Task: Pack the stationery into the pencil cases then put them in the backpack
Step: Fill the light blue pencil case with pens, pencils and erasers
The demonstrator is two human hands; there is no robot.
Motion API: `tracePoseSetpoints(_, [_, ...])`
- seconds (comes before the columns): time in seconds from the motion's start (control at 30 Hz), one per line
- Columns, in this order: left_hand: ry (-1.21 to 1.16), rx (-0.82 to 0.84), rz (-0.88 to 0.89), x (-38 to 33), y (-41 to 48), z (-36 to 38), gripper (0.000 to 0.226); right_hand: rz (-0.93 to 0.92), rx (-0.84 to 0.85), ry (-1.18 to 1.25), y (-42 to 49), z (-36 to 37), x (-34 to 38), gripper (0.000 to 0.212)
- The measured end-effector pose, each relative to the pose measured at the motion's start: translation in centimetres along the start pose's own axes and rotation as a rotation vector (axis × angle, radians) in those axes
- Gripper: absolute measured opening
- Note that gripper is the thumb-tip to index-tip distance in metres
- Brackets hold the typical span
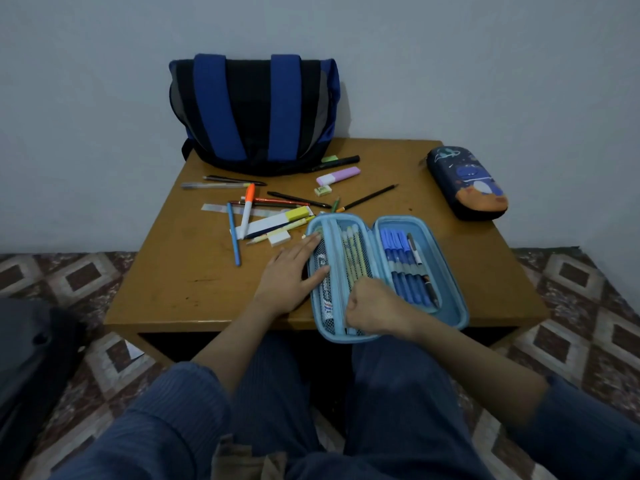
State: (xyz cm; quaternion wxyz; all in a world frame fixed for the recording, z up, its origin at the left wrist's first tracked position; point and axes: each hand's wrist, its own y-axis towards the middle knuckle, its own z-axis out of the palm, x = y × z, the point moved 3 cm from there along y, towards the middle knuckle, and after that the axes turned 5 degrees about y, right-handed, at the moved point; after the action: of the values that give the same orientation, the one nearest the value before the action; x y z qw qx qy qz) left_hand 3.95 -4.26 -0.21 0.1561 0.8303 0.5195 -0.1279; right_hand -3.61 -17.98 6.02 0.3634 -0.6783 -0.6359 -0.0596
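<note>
**Blue pencil case (454, 299) open at lower centre**

Case lies on wooden table (173, 271), both halves stocked. Left hand (291, 275) flat, fingers straight, on its left mesh pocket. Right hand (374, 310) curled at its middle; grip cannot be determined. Loose pens (277, 206) centre frame; backpack (256, 109) upper centre.

Wooden table (166, 271) — backpack (256, 112), loose stationery (263, 209), open pencil case (446, 271), closed case (467, 183)

A low brown wooden table (180, 271) fills the middle of the frame, set against a plain pale grey wall (485, 64) across the top. Brown-and-cream diamond-patterned floor covering (571, 289) spreads along both sides. A bulky dark object (31, 358) lies at the lower left edge, with a small white paper scrap (133, 351) near it.
</note>
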Motion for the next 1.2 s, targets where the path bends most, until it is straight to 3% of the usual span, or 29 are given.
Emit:
tracePoseSetpoints(0.1, [-0.005,-0.008,0.005,-0.2,0.0,-0.1,0.062,-0.008,0.042,0.001,0.4,-0.4,0.0,0.012])
tracePoseSetpoints(0.2, [-0.027,-0.008,0.014,-0.3,-0.1,-0.3,0.062,-0.028,0.027,0.032,1.6,-1.6,-0.1,0.020])
tracePoseSetpoints(0.43, [-0.022,-0.023,0.026,-0.3,-0.2,-0.2,0.064,-0.181,-0.320,-0.025,5.1,-4.8,-0.6,0.013])
tracePoseSetpoints(0.53, [-0.047,-0.020,0.019,-0.2,-0.1,-0.1,0.068,-0.258,-0.313,-0.149,6.3,-4.5,-0.8,0.038])
tracePoseSetpoints(0.67, [-0.101,-0.030,-0.009,-0.1,-0.3,-0.1,0.062,-0.281,-0.257,-0.301,7.4,-3.1,-1.6,0.042])
tracePoseSetpoints(0.8, [-0.218,-0.135,-0.100,0.9,-0.6,-1.7,0.051,-0.308,-0.271,-0.261,8.0,-3.3,-1.5,0.038])
tracePoseSetpoints(0.9, [-0.153,-0.230,-0.168,3.3,-0.7,-3.5,0.046,-0.345,-0.317,-0.190,8.7,-4.1,-0.9,0.032])
tracePoseSetpoints(1.0, [-0.101,-0.305,-0.368,7.1,-0.9,-5.2,0.048,-0.355,-0.372,-0.143,9.3,-5.0,0.3,0.029])
tracePoseSetpoints(1.2, [0.050,-0.209,-0.582,12.4,-2.4,-5.3,0.048,-0.364,-0.369,-0.107,11.4,-4.7,3.2,0.029])
